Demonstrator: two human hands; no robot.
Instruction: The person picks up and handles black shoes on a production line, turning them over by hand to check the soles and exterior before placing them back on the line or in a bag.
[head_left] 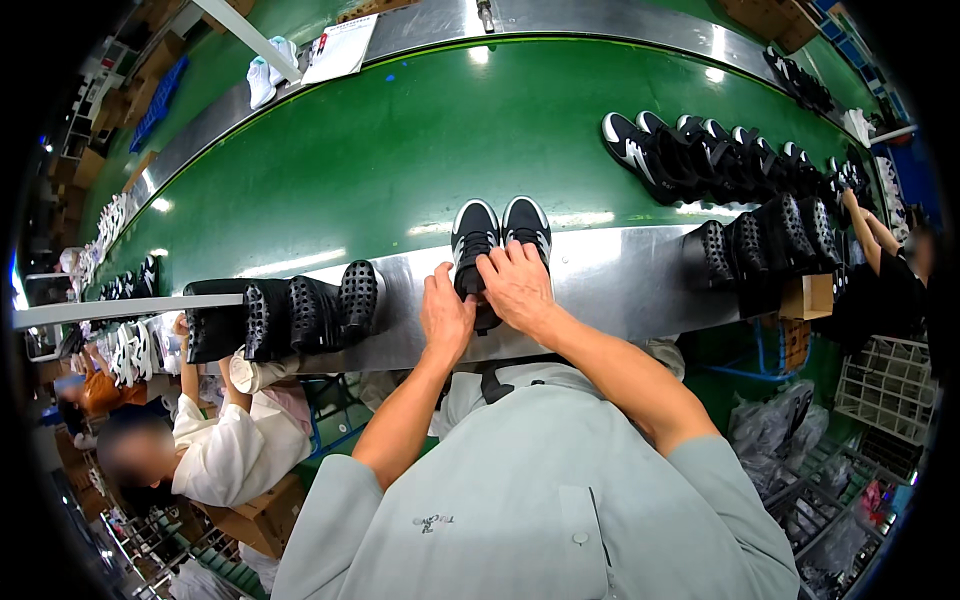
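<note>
A pair of black sneakers with white soles stands side by side at the near edge of the green conveyor belt [400,150], toes pointing away from me. My left hand [445,315] grips the heel of the left sneaker [472,235]. My right hand [518,285] lies over the heel and collar of the right sneaker [527,222], fingers curled on it. Both heels rest over the shiny metal rail [600,275] along the belt's edge.
Black shoe moulds [300,310] stand on the rail to my left and more [770,240] to my right. A row of black sneakers [720,155] sits on the belt at the right. Seated workers are at left [220,440] and right [890,270]. White shoes [268,70] and a paper sheet [340,48] lie at the far side.
</note>
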